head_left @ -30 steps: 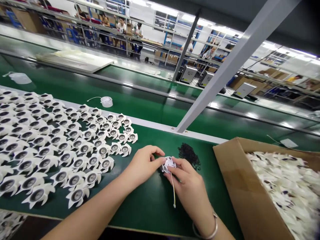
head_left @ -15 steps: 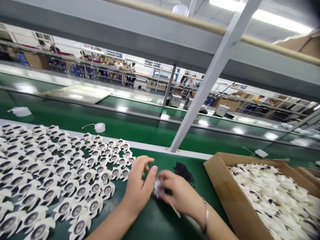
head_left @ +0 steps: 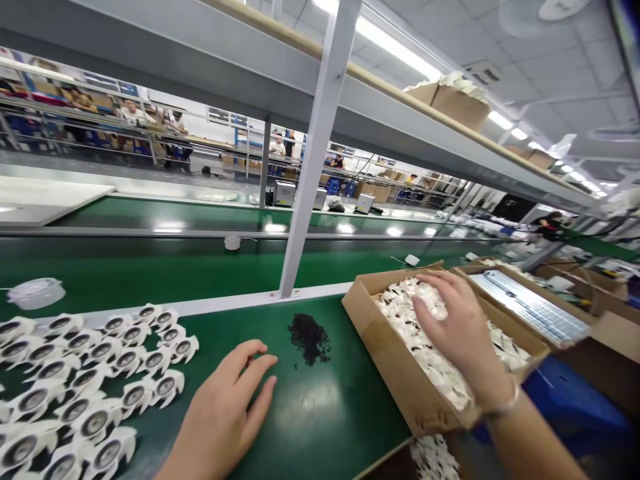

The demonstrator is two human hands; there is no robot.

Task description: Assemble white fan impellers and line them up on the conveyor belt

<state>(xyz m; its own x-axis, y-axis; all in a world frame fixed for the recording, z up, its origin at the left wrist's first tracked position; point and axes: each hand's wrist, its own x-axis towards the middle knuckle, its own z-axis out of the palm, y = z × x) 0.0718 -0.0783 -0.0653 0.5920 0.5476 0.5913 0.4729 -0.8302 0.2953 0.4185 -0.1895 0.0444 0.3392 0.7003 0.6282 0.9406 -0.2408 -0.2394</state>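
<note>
I've got the right hand (head_left: 463,333) open, fingers apart, on white plastic pieces (head_left: 425,333) in the cardboard box (head_left: 395,360), set close for reach; the left hand (head_left: 223,417) lies empty on the green mat (head_left: 330,413), beside rows of fan-shaped parts (head_left: 95,423).

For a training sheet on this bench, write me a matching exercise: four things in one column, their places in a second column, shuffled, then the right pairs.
Things
1. Right hand
2. Left hand
3. Pile of small black pieces
4. Cardboard carton

Places
A. On the overhead shelf
B. On the green bench surface, between the hands
C. On the white parts in the open cardboard box
D. Over the green bench surface, beside the rows of white parts

Pairs: 1-C, 2-D, 3-B, 4-A
</note>
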